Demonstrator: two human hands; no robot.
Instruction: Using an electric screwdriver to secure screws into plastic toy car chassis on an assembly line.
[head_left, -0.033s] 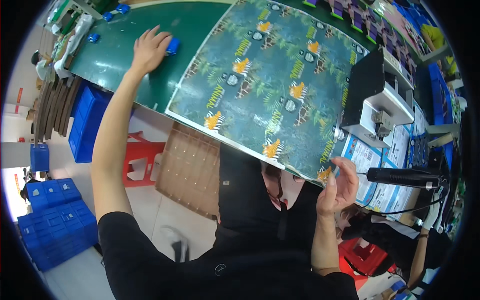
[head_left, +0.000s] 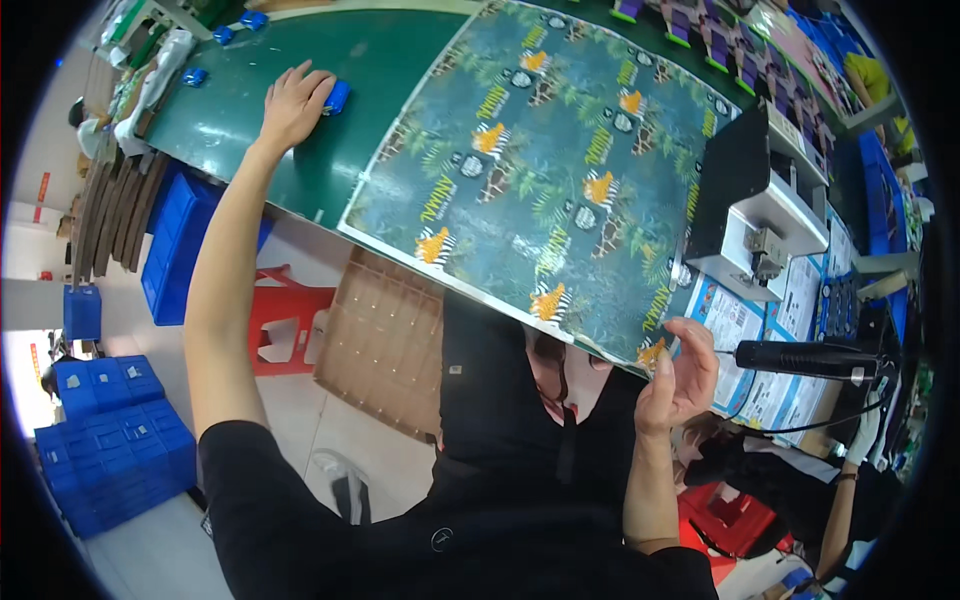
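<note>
On the green table [head_left: 220, 130] at the far left, my left hand [head_left: 295, 108] reaches out palm down. A small glossy blue block [head_left: 337, 97] sits against its thumb side, gripped there; the thumb itself is mostly hidden. My right hand [head_left: 683, 375] hovers at the near right corner of a sheet [head_left: 520, 190] printed with jungle animals. Its fingers are curled loosely, apart from the thumb, and nothing shows between them. Just right of it is a black handheld electric screwdriver [head_left: 805, 355] with a cable.
A black and silver machine [head_left: 765, 225] stands at the sheet's right edge. More small blue blocks [head_left: 195, 76] lie at the table's far left. Blue crates [head_left: 115, 450], a red stool [head_left: 285, 325] and a brown tray [head_left: 375, 345] are below. Another person's arm [head_left: 840, 510] is at lower right.
My left hand and the small blue block have shifted slightly left and nearer to me over the table. My right hand stays by the sheet's corner. The whole view has moved a little.
</note>
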